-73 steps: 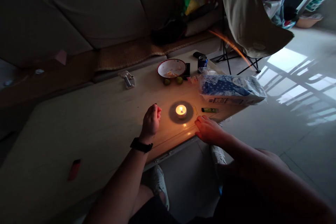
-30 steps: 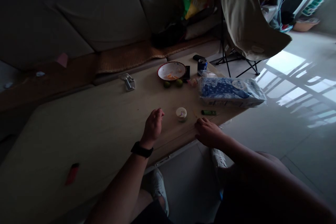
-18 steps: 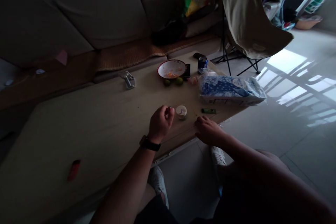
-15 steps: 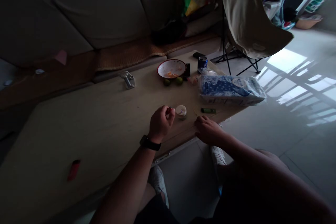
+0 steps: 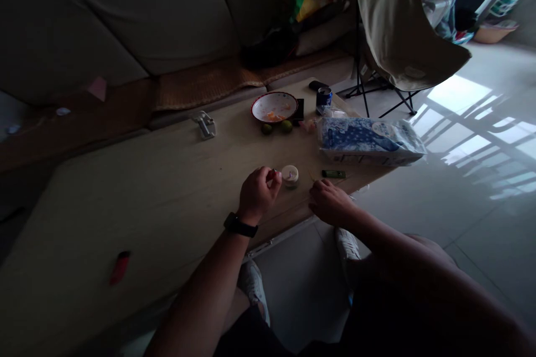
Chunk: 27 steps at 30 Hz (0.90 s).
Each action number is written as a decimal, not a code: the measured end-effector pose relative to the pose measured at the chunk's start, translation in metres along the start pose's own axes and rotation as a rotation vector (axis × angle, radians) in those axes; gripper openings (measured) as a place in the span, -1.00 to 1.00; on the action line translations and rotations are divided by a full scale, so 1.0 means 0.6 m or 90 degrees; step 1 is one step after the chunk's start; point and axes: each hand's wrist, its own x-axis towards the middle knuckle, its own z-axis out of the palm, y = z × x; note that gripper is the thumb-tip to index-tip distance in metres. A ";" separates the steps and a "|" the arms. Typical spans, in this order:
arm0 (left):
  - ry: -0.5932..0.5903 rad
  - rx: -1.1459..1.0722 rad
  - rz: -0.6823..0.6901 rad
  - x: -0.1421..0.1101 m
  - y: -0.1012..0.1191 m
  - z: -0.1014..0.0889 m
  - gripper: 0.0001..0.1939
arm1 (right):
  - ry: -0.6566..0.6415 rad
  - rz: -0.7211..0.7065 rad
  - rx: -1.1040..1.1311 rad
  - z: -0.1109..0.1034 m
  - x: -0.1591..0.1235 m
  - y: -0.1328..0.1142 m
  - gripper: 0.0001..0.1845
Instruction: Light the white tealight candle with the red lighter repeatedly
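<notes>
A small white tealight candle [image 5: 290, 174] stands unlit on the low wooden table [image 5: 159, 189] near its front edge. My left hand [image 5: 258, 195], with a black watch on the wrist, hovers just left of the candle, its fingertips pinched on something small I cannot make out. My right hand [image 5: 330, 202] rests on the table edge to the right of the candle, fingers curled down. A green lighter [image 5: 334, 174] lies just beyond the right hand.
A blue-and-white plastic pack [image 5: 368, 140] lies at the table's right end. Behind it are a bowl [image 5: 274, 107] with food, two limes [image 5: 286, 126], a can [image 5: 323, 97] and a red lighter [image 5: 119, 267] at the near left. A sofa and folding chair [image 5: 397, 28] stand behind.
The candle flame has gone out and the scene darkened. My left hand moved right to the candle and pinched its fingers. The right hand shifted slightly forward.
</notes>
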 end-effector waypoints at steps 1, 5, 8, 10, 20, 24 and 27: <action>0.000 0.001 0.003 0.000 0.000 0.000 -0.70 | 0.000 0.000 0.000 -0.001 0.000 -0.001 -0.76; -0.007 0.004 0.011 -0.001 0.000 0.000 -0.71 | -0.016 0.010 0.002 -0.002 0.001 -0.002 -0.76; -0.012 0.022 0.028 -0.001 -0.001 0.004 -0.74 | -0.018 0.019 0.008 0.000 0.002 -0.001 -0.75; -0.018 0.041 0.045 0.000 -0.002 0.007 -0.77 | -0.018 0.025 0.010 0.002 0.002 0.000 -0.75; -0.043 0.133 0.081 0.005 0.001 0.016 -0.88 | -0.022 0.017 0.014 0.004 0.001 0.001 -0.73; -0.050 0.137 0.091 0.007 0.005 0.017 -0.90 | -0.025 0.024 0.008 0.005 0.002 -0.001 -0.70; -0.054 0.134 0.097 0.008 0.007 0.017 -0.92 | -0.018 0.021 0.006 0.005 0.002 -0.002 -0.69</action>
